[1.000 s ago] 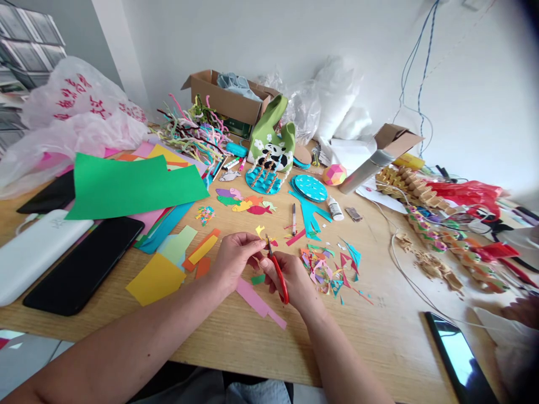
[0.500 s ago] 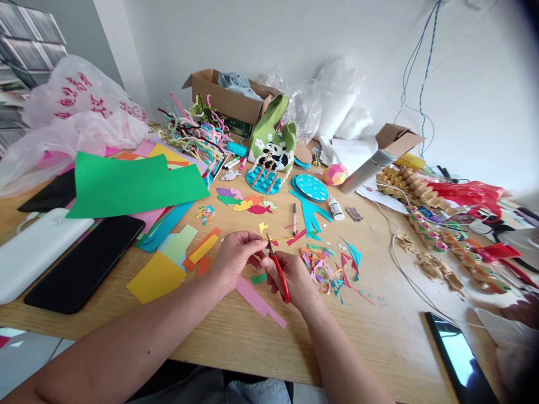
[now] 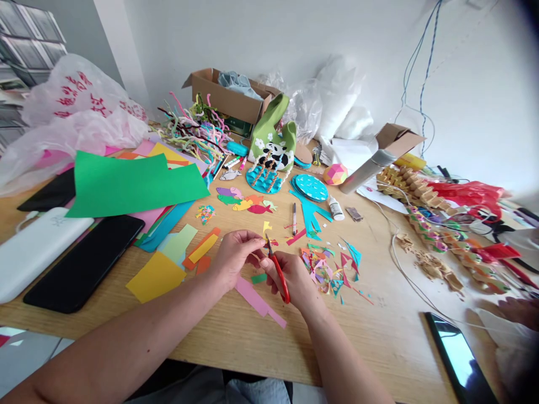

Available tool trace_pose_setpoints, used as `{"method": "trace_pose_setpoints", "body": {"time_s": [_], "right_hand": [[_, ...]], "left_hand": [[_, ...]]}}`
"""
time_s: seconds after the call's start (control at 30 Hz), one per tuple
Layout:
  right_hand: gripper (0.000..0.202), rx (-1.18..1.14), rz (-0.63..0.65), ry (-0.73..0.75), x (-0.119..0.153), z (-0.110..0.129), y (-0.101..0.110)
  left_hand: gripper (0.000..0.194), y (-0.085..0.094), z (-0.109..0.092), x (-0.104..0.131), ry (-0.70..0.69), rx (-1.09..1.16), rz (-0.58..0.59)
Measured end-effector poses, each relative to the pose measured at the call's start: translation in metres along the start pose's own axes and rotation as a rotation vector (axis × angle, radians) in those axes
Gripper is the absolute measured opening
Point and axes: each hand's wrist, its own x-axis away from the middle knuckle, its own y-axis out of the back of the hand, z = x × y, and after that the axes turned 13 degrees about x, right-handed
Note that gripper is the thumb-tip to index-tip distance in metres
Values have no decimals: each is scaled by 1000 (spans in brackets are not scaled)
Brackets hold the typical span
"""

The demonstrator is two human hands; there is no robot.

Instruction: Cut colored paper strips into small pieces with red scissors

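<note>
My right hand (image 3: 290, 278) grips a pair of small red-handled scissors (image 3: 278, 275), their dark blades pointing up and away. At the blade tips shows a small yellow piece of paper (image 3: 266, 226). My left hand (image 3: 236, 255) is closed in a pinch right beside the blades, seemingly on this paper; the fingers hide most of what they hold. Beyond the hands lie several colourful paper fish (image 3: 248, 203) and a little pile of tiny paper bits (image 3: 205, 214). A pink paper strip (image 3: 256, 297) lies just below my hands.
Paper scraps (image 3: 330, 266) lie to the right, with a pen (image 3: 293, 219) and a glue bottle (image 3: 336, 207) behind. Coloured sheets (image 3: 138, 185), a black phone (image 3: 84, 264) and a power bank (image 3: 37, 252) fill the left. Another phone (image 3: 457, 356) lies near right; another person's hand (image 3: 520, 310) shows beyond.
The yellow paper at the blade tips has shifted slightly right and turned. My hands have hardly moved. At the right edge, the other person's hand has moved a little.
</note>
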Motion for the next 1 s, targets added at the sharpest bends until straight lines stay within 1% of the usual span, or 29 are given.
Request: {"method": "trace_pose_setpoints", "body": {"time_s": [0.07,0.23,0.63,1.0], "right_hand": [[50,0,4,4,0,0,0],[50,-5,-1,2,1,1,0],[50,-4,2,3,1,3,2],[48,63,-4,70,-1,-4,1]], "left_hand": [[17,-1,-1,1,3,2,-2],[19,-1,-1,1,19,-29,37],[15,-1,-1,2,8,-52,32],[16,-1,-2,2,13,-77,39]]}}
